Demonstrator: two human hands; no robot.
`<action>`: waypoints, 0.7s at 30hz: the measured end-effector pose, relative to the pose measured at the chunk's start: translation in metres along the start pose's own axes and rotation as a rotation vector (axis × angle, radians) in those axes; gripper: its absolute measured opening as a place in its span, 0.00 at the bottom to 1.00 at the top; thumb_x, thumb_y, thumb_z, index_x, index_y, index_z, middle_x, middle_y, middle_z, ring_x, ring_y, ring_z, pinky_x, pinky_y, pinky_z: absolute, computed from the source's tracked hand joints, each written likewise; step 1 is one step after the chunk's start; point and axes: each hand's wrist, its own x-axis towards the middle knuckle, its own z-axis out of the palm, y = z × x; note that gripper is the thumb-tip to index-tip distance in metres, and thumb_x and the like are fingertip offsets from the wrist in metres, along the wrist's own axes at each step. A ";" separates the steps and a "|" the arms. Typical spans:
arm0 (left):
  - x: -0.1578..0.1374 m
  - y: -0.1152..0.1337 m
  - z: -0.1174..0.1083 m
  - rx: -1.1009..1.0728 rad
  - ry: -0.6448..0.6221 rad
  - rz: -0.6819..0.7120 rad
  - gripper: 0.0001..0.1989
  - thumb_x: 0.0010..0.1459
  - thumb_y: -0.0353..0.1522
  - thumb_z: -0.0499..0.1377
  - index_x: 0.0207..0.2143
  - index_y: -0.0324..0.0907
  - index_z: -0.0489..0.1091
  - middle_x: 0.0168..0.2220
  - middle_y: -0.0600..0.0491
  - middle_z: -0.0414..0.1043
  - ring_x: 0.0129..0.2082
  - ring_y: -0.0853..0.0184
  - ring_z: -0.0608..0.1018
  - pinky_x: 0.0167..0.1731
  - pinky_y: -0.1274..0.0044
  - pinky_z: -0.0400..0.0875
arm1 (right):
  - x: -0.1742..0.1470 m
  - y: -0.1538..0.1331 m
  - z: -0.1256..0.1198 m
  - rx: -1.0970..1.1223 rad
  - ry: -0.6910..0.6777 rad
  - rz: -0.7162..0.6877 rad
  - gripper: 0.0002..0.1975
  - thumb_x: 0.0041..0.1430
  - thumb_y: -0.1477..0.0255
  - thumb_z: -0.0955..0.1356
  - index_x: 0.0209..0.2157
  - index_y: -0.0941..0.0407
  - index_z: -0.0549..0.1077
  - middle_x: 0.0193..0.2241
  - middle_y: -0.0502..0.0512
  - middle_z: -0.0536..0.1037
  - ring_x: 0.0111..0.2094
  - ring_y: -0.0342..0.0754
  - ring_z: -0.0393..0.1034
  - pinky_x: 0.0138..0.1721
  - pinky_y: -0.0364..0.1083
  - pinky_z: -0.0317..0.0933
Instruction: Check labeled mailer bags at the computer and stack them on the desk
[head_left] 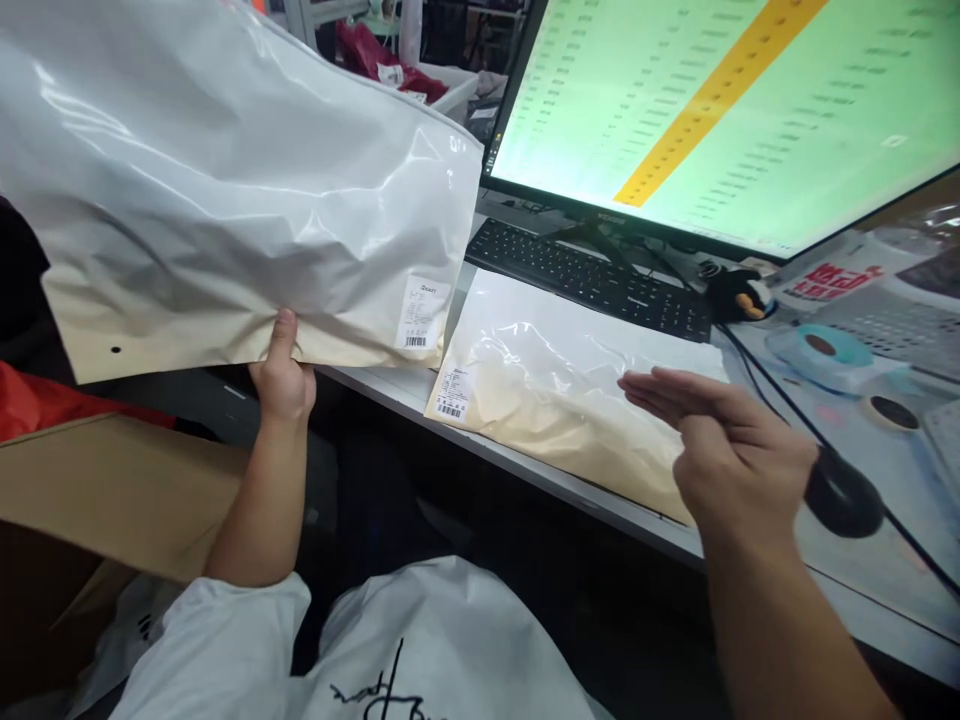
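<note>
My left hand (283, 375) grips the lower edge of a large white-and-cream plastic bag (247, 200), thumb in front and the other fingers hidden behind it. The bag is raised at the left, with a barcode label (423, 312) near its lower right corner. A second bag (555, 350) of the same kind lies flat on the desk, its own barcode label (454, 390) at the left end. Over the right part of that bag is my right hand (727, 440), fingers stretched out together and holding nothing. Whether it touches the bag I cannot tell.
Behind the lying bag are a black keyboard (592, 270) and a monitor (720, 110). A black mouse (846, 492), tape rolls (832, 350) and a penguin figure (739, 295) sit at the right. An open cardboard box (127, 490) stands low left of the desk edge.
</note>
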 end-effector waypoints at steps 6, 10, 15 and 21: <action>-0.011 -0.005 -0.005 -0.058 0.036 -0.117 0.18 0.51 0.33 0.75 0.44 0.45 0.79 0.60 0.53 0.75 0.69 0.55 0.68 0.70 0.66 0.65 | -0.011 0.006 0.010 -0.085 -0.021 0.013 0.09 0.61 0.72 0.73 0.43 0.53 0.83 0.39 0.55 0.85 0.41 0.54 0.83 0.52 0.60 0.79; -0.012 -0.001 -0.010 -0.082 0.023 -0.213 0.16 0.55 0.32 0.73 0.46 0.45 0.79 0.60 0.52 0.76 0.68 0.56 0.69 0.70 0.67 0.65 | -0.010 0.003 0.020 -0.045 -0.029 0.034 0.08 0.60 0.69 0.75 0.42 0.53 0.83 0.36 0.54 0.85 0.38 0.54 0.83 0.47 0.56 0.81; -0.014 0.005 -0.011 -0.069 0.046 -0.275 0.13 0.57 0.33 0.70 0.45 0.45 0.79 0.57 0.51 0.78 0.67 0.56 0.71 0.68 0.67 0.68 | -0.010 -0.003 0.032 -0.055 -0.078 0.007 0.07 0.60 0.71 0.74 0.40 0.52 0.83 0.34 0.52 0.85 0.35 0.52 0.83 0.41 0.51 0.81; -0.015 0.007 -0.012 -0.033 0.046 -0.314 0.14 0.55 0.36 0.71 0.43 0.45 0.78 0.55 0.49 0.79 0.67 0.54 0.71 0.68 0.65 0.68 | -0.011 -0.003 0.037 -0.088 -0.073 0.021 0.11 0.57 0.74 0.70 0.38 0.50 0.84 0.32 0.50 0.84 0.35 0.53 0.83 0.38 0.52 0.81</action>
